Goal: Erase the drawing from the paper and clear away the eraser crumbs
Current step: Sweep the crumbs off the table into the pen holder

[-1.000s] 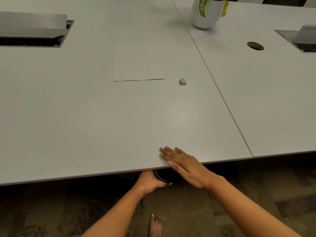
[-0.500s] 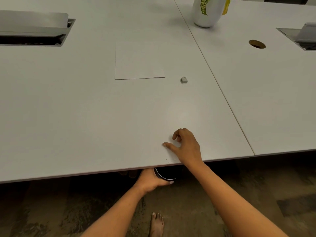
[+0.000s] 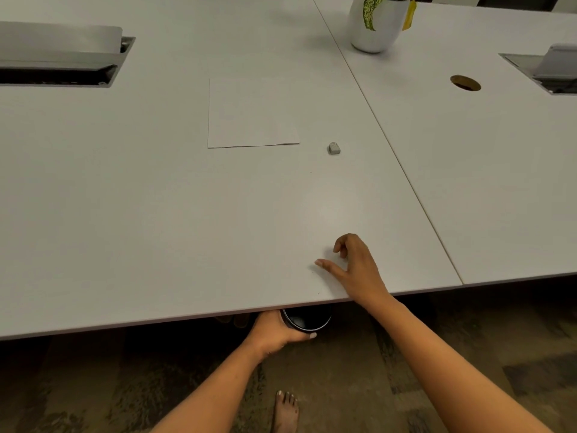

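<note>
Two hands were engaged at the near table edge [image 3: 193,317]. The right hand [image 3: 356,270] had risen from lying flat at the edge a second earlier and moved a little inward on the tabletop; it now sat with the thumb extended toward the left, the fingers curled loosely, and nothing gripped between them. The left hand [image 3: 274,334] remained below the edge, closed around the rim of a dark round container [image 3: 307,320], which it held as a catch vessel directly under the swept zone.

This change indicated that one sweeping stroke had been completed and that the right hand was being reset for another. A few dark specks, probably eraser crumbs [image 3: 313,271], lay on the surface just beside the thumb; at this resolution their identity could not be confirmed.

The paper [image 3: 253,117] lay well apart from both hands, toward the middle of the table, and appeared blank, so the erasing stage was judged complete. The eraser [image 3: 333,148] rested just beside the paper's lower right corner, not touching it.

The container's interior and most of its body were hidden under the table. Crumbs already collected were therefore not visible. The plant pot [image 3: 374,29] was cut off at the top.
</note>
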Available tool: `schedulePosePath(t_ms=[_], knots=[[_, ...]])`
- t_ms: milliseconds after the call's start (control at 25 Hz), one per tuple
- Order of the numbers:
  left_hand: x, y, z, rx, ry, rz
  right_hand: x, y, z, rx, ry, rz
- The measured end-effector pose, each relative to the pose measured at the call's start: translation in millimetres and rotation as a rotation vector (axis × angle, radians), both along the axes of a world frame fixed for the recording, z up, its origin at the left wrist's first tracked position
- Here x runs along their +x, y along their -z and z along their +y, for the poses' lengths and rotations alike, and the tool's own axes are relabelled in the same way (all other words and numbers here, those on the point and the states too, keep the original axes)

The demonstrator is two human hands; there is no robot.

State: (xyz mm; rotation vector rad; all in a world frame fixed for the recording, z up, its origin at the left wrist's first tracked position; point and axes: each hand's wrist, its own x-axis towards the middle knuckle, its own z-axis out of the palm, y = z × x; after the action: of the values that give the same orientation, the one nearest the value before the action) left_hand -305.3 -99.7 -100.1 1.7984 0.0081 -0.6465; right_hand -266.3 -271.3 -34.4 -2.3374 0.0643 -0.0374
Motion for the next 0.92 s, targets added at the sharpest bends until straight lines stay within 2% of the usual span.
schedulePosePath(t_ms=[120, 320, 440, 560, 640, 920], knots=[[-0.2, 1.3, 0.1, -0.008, -0.011, 0.005, -5.2, 6.4, 0.3, -0.119, -0.104, -0.028], [-2.8, 4.3, 0.7, -0.017, 0.014, -0.029, -17.0, -1.0, -8.6, -0.208, -0.354, 0.064], [-4.2, 3.9, -0.9, 0.000, 0.000, -0.037, -9.8, -0.3, -4.7, 0.020, -0.129, 0.026], [-4.6, 5.1, -3.1, 0.023, 0.006, -0.031, 2.6, 2.8, 9.2, 0.005, 0.148, 0.011], [-4.6, 6.3, -3.3, 0.030, 0.010, -0.017, 6.6, 3.2, 16.8, -0.031, 0.209, 0.049], [-5.4, 6.5, -2.1, -0.001, 0.029, -0.024, -12.1, -3.5, 2.5, -0.259, -0.208, 0.155]])
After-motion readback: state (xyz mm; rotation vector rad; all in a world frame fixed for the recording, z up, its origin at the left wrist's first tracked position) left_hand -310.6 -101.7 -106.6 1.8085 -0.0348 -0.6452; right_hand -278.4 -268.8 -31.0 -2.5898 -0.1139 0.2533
